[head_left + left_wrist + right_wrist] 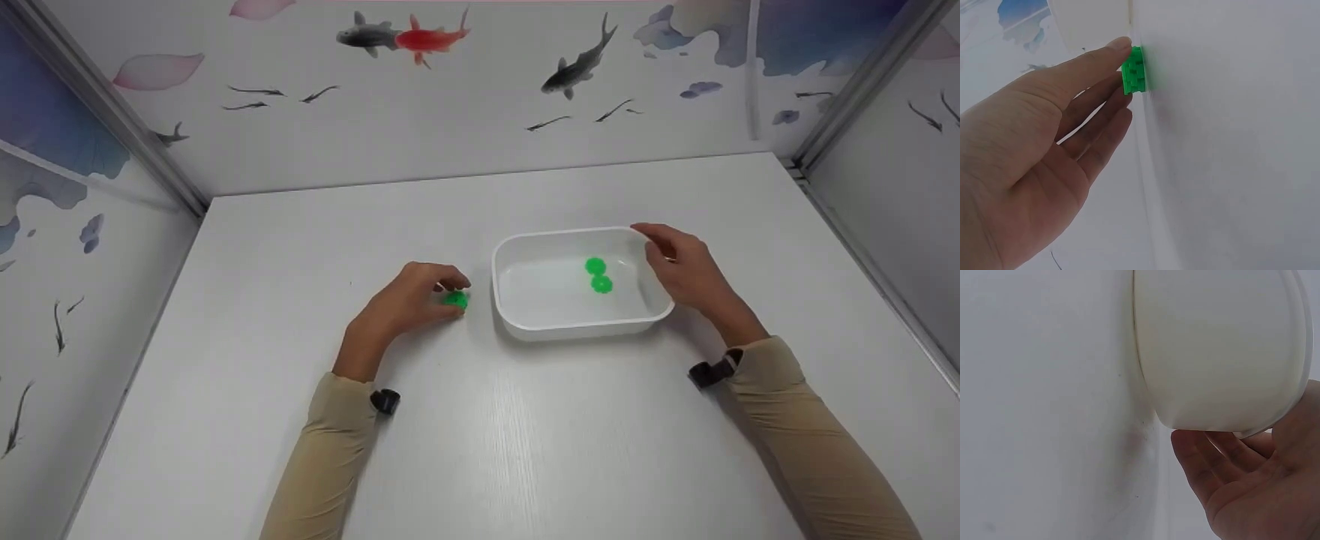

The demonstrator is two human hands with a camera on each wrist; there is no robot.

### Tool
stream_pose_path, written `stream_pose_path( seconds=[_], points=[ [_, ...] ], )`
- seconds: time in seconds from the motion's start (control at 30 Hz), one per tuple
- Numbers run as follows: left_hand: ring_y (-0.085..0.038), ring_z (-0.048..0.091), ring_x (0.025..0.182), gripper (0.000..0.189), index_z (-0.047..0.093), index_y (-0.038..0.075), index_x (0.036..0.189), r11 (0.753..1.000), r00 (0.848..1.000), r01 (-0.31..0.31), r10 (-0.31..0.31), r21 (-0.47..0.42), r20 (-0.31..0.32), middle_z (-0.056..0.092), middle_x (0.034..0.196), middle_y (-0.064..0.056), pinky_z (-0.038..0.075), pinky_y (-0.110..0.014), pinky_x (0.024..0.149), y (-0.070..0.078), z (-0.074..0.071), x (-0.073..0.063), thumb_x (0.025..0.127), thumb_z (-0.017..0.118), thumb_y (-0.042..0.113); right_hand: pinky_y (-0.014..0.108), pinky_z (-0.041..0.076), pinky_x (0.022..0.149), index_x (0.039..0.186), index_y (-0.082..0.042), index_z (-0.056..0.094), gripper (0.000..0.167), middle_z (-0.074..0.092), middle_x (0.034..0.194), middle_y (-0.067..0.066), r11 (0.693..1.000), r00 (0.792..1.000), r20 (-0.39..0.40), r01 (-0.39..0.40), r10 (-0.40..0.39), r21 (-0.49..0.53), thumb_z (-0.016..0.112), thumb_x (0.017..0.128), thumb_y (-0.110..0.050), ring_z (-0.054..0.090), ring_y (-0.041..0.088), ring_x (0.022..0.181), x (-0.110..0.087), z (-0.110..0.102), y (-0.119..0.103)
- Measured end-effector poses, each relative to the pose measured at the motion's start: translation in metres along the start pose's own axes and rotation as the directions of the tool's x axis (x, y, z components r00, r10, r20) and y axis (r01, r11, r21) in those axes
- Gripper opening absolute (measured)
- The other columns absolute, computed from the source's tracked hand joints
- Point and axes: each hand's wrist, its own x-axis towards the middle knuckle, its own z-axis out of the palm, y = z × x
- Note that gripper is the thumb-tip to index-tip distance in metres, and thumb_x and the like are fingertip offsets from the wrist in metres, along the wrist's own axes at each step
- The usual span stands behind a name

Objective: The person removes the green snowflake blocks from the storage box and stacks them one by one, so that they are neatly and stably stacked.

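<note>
L hand [405,300] pinches small green piece [456,300], prob. for control, at table [420,450], just off L edge of tub [536,292]. R hand [686,270] grips tub's far R corner, prob. to steady it; 2 green discs [601,284] inside, nearer R edge.

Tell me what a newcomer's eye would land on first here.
Probably the bright green: two small round pieces lying in the white tray, right of its middle, and a green object between the left hand's thumb and fingers, just left of the tray. Next, likely the red fish on the back wall, at the head view's top.
</note>
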Motion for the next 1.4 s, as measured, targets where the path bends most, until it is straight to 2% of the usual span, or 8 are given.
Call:
stream_pose_path(
  seconds=[0.2,0.47,0.7,0.9,1.13,1.27,1.4],
  points=[
    [-0.025,0.071,0.120,0.034,0.078,0.010,0.129,1.000,1.000,-0.006,0.006,-0.006,0.005,0.078,0.127,-0.005,0.058,-0.044,0.109,0.000,0.000,0.000,0.095,0.084,0.012,0.048,0.055,0.111,0.157,-0.011,0.057,0.044,0.062,0.154,0.018,1.000,1.000,-0.006,0.010,-0.010,-0.008,0.049,0.114,-0.017,0.064,0.035,0.137,0.001,0.000,0.001],
    [-0.023,0.072,0.120,0.030,0.079,0.011,0.128,1.000,1.000,-0.005,0.005,0.005,0.002,0.079,0.126,-0.004,0.058,-0.044,0.110,0.001,0.001,0.001,0.098,0.080,0.013,0.059,0.052,0.115,0.157,-0.010,0.056,0.044,0.061,0.155,0.019,1.000,1.000,-0.002,0.012,-0.012,0.001,0.049,0.114,-0.015,0.063,0.037,0.138,0.001,0.000,0.000],
    [-0.024,0.072,0.121,0.029,0.078,0.010,0.128,1.000,1.000,-0.015,0.015,-0.013,0.000,0.079,0.127,-0.006,0.058,-0.044,0.110,0.001,0.000,0.000,0.099,0.078,0.011,0.060,0.052,0.115,0.158,-0.010,0.055,0.045,0.060,0.156,0.019,1.000,1.000,0.004,0.001,-0.001,0.008,0.048,0.114,-0.017,0.063,0.038,0.139,0.001,0.000,0.001],
    [-0.029,0.070,0.127,0.037,0.076,0.009,0.133,0.999,0.999,-0.035,0.035,0.007,-0.006,0.076,0.133,-0.007,0.057,-0.045,0.112,0.000,0.000,0.001,0.097,0.083,0.015,0.059,0.051,0.117,0.159,-0.011,0.054,0.046,0.059,0.158,0.019,1.000,1.000,0.011,-0.009,0.009,0.015,0.047,0.114,-0.018,0.061,0.039,0.141,0.000,0.000,0.000],
    [-0.034,0.068,0.128,0.042,0.071,0.007,0.140,0.995,0.991,-0.093,0.095,0.024,-0.097,0.073,0.141,-0.007,0.057,-0.047,0.111,0.008,-0.001,0.004,0.101,0.079,0.019,0.060,0.051,0.117,0.158,-0.010,0.054,0.045,0.059,0.157,0.020,1.000,1.000,0.009,-0.009,0.009,0.011,0.047,0.114,-0.016,0.061,0.040,0.140,0.000,0.000,0.000],
    [-0.035,0.068,0.128,0.040,0.070,0.008,0.141,0.992,0.977,-0.120,0.124,0.030,-0.175,0.072,0.141,-0.010,0.058,-0.049,0.110,0.017,-0.002,0.005,0.103,0.076,0.019,0.060,0.050,0.118,0.159,-0.010,0.054,0.046,0.059,0.157,0.020,1.000,1.000,0.012,-0.017,0.017,0.012,0.047,0.114,-0.017,0.060,0.041,0.141,0.000,0.000,-0.001],
    [-0.033,0.068,0.130,0.039,0.069,0.009,0.143,0.984,0.960,-0.171,0.176,0.042,-0.218,0.072,0.142,-0.008,0.059,-0.048,0.110,0.028,-0.002,0.009,0.105,0.073,0.019,0.061,0.050,0.118,0.159,-0.009,0.053,0.046,0.058,0.158,0.021,1.000,1.000,0.011,-0.020,0.020,0.006,0.047,0.114,-0.015,0.060,0.041,0.141,0.000,0.000,-0.001]
  ],
)
